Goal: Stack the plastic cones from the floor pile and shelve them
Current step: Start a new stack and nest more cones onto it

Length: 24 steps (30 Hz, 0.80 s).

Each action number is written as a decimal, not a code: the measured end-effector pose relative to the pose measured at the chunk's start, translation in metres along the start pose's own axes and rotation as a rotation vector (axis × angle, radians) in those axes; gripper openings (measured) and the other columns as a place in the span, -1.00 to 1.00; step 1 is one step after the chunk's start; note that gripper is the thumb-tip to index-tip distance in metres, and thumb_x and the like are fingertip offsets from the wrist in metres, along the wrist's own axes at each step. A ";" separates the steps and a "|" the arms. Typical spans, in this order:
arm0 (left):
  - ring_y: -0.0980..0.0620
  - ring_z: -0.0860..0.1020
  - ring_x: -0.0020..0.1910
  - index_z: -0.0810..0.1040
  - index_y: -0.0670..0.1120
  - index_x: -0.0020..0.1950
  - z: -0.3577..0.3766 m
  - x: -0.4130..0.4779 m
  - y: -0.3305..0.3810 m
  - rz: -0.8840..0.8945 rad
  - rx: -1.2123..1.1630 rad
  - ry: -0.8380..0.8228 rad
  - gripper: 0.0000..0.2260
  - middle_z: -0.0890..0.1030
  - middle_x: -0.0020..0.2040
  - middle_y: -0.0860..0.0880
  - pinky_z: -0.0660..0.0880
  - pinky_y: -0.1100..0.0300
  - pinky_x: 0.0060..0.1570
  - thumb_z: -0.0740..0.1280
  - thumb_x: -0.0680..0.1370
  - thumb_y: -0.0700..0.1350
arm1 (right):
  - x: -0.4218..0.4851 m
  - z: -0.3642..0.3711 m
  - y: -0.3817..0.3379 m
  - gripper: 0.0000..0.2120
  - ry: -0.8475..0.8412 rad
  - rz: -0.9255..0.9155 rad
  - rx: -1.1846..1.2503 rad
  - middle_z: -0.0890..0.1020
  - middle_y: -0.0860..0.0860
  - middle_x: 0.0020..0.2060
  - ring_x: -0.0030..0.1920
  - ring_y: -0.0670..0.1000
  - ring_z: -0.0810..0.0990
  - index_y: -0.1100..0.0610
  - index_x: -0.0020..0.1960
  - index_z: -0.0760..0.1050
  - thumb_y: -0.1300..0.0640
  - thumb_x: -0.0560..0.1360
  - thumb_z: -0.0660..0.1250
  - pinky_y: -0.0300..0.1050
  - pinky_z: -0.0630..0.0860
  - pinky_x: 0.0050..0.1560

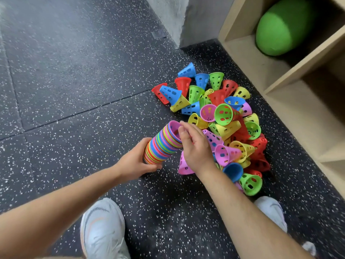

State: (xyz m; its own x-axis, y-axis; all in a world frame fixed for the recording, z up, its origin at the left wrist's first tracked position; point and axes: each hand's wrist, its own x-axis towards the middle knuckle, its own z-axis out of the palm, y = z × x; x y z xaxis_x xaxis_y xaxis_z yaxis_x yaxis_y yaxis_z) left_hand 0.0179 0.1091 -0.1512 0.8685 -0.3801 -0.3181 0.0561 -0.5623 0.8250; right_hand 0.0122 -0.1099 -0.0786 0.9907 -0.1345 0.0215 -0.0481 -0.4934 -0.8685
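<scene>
Low in the frame, white mesh shoes stand on the black, white-flecked rubber floor. At centre the left hand grips the narrow end of a ribbed, many-coloured stack of nested cones. The right hand curls at its pink top rim; whether it pinches, I cannot tell. Right of centre lies the pile of perforated plastic cones, beside a pale wooden shelf holding a smooth green cushion.

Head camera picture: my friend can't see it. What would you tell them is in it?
A person's left hand grips a tall stack of colourful cones while the right hand touches its top rim. Beside it, a pile of loose cones lies on the dark speckled floor, next to a wooden shelf.
</scene>
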 end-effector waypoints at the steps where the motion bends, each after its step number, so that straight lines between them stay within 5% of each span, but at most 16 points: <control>1: 0.15 0.62 0.09 0.29 0.32 0.36 0.003 -0.003 -0.001 -0.007 0.025 -0.007 -0.28 0.59 0.13 0.24 0.57 0.03 0.18 0.56 0.29 0.27 | -0.007 0.001 0.004 -0.52 0.046 0.044 0.004 0.58 -0.04 0.25 0.24 -0.29 0.47 0.14 0.33 0.54 -0.17 0.62 0.16 -0.35 0.37 0.29; 3: 0.14 0.60 0.08 0.28 0.25 0.41 0.007 -0.006 0.001 -0.015 0.086 -0.017 -0.26 0.56 0.13 0.24 0.54 0.10 0.14 0.59 0.35 0.22 | -0.030 0.005 0.013 -0.65 0.186 0.212 0.015 0.58 -0.07 0.22 0.16 -0.35 0.47 0.06 0.30 0.55 -0.07 0.67 0.15 -0.41 0.37 0.21; 5: 0.10 0.57 0.10 0.27 0.19 0.45 0.011 -0.008 0.003 -0.015 0.150 -0.033 -0.24 0.54 0.17 0.20 0.49 0.12 0.13 0.59 0.37 0.19 | -0.057 0.009 0.027 -0.75 0.282 0.355 -0.003 0.62 -0.08 0.11 0.11 -0.13 0.55 -0.02 0.18 0.55 -0.06 0.66 0.15 -0.13 0.49 0.17; 9: 0.13 0.48 0.22 0.25 0.18 0.47 0.013 -0.015 0.005 0.045 0.235 -0.093 -0.20 0.46 0.29 0.20 0.48 0.04 0.25 0.50 0.32 0.28 | -0.092 0.002 0.051 -0.84 0.127 0.400 -0.124 0.60 -0.06 -0.03 -0.02 0.00 0.57 -0.06 0.12 0.49 -0.06 0.64 0.18 -0.02 0.50 -0.02; 12: 0.15 0.45 0.24 0.22 0.25 0.43 0.016 -0.019 0.006 0.073 0.265 -0.104 -0.25 0.43 0.29 0.23 0.49 0.00 0.26 0.56 0.36 0.19 | -0.099 -0.009 0.063 -0.92 -0.024 0.324 -0.287 0.48 -0.10 -0.09 -0.17 -0.06 0.53 -0.14 0.05 0.41 -0.08 0.58 0.24 0.01 0.54 -0.17; 16: 0.12 0.49 0.20 0.27 0.20 0.45 0.020 -0.016 0.005 0.061 0.252 -0.037 -0.25 0.46 0.26 0.20 0.50 0.03 0.21 0.61 0.39 0.12 | -0.090 -0.006 0.068 -0.88 -0.140 0.162 -0.324 0.43 -0.11 0.08 0.10 -0.02 0.49 -0.13 -0.04 0.45 -0.09 0.44 0.30 0.01 0.54 0.02; 20: 0.12 0.54 0.14 0.27 0.36 0.35 0.016 -0.016 0.002 0.032 0.153 -0.038 -0.30 0.52 0.19 0.24 0.51 0.04 0.19 0.54 0.31 0.26 | -0.090 0.014 0.070 -0.72 -0.169 -0.083 -0.471 0.45 -0.05 0.09 0.11 0.09 0.43 -0.02 0.14 0.53 0.04 0.43 0.35 -0.03 0.49 0.06; 24: 0.22 0.57 0.12 0.27 0.49 0.27 0.015 -0.016 0.001 -0.007 0.035 -0.008 -0.33 0.57 0.16 0.26 0.53 0.11 0.19 0.54 0.28 0.27 | -0.087 0.021 0.072 -0.67 -0.186 -0.100 -0.495 0.44 -0.08 0.20 0.10 0.07 0.41 0.04 0.20 0.44 0.06 0.45 0.35 0.05 0.49 0.06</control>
State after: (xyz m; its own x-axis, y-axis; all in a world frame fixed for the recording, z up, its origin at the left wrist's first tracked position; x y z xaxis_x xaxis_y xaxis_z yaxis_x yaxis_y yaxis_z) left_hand -0.0035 0.1039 -0.1516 0.8644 -0.3817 -0.3272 0.0444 -0.5903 0.8060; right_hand -0.0749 -0.1155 -0.1532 0.9972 0.0659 -0.0348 0.0375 -0.8479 -0.5288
